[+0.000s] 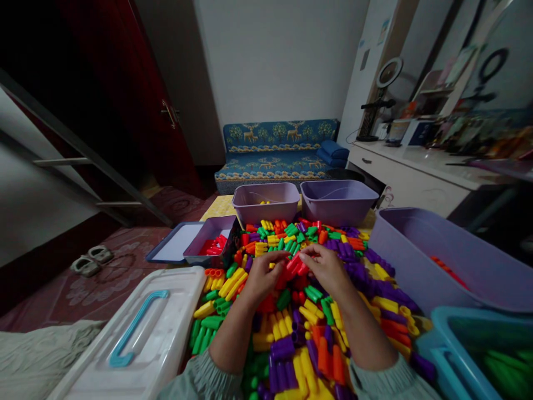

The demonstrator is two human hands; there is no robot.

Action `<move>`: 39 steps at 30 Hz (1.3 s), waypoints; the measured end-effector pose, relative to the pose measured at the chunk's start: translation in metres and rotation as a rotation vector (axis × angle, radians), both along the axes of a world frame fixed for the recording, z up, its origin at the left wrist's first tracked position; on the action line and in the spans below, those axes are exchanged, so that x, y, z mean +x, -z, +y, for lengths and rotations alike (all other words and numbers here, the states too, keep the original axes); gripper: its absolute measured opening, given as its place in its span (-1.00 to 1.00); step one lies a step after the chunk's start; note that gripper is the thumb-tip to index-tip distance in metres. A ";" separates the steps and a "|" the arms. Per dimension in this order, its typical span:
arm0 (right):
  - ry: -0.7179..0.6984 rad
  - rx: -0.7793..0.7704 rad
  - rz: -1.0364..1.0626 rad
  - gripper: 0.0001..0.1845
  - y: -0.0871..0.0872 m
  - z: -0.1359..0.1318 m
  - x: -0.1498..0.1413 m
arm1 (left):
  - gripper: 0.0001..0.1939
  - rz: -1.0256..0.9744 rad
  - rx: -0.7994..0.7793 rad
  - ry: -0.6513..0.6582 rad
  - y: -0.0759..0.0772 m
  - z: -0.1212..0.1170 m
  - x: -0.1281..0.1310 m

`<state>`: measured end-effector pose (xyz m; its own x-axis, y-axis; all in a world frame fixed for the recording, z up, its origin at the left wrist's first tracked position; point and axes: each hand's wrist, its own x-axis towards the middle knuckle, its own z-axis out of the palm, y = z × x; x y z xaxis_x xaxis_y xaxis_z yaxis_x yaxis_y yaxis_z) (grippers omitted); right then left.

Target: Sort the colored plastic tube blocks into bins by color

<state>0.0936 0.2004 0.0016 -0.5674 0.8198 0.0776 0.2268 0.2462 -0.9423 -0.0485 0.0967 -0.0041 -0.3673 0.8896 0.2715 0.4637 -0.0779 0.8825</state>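
Red plastic building pieces (295,266), shaped like joined tubes with rounded ends, are pinched in the fingers of my right hand (328,271) above a big heap of pieces. On the other side, my left hand (263,273) is close by with its fingers curved and thumb apart; no firm grip shows there. Beneath my hands lie more pieces in the heap: yellow pieces (234,283), purple pieces (283,375), green pieces (202,338) and orange pieces (330,360). Some of the red ones below are partly hidden by my hands and dim light.
Purple bins (266,212) stand at the back, and a larger purple bin (400,250) at right. A small box (197,244) holds red pieces. A blue basket (447,333) with green pieces sits at lower right, a white lidded container (166,328) at left. Behind is a patterned sofa (266,161).
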 end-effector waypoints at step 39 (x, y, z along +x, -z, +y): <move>-0.181 0.041 0.121 -0.48 -0.024 -0.030 -0.010 | -0.56 -0.866 -0.129 0.067 -0.014 -0.007 -0.003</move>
<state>0.0838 0.1708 0.0259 -0.6895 0.7003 0.1849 0.0614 0.3109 -0.9485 -0.0519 0.0901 0.0104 -0.3434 0.9213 -0.1825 -0.3754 0.0435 0.9259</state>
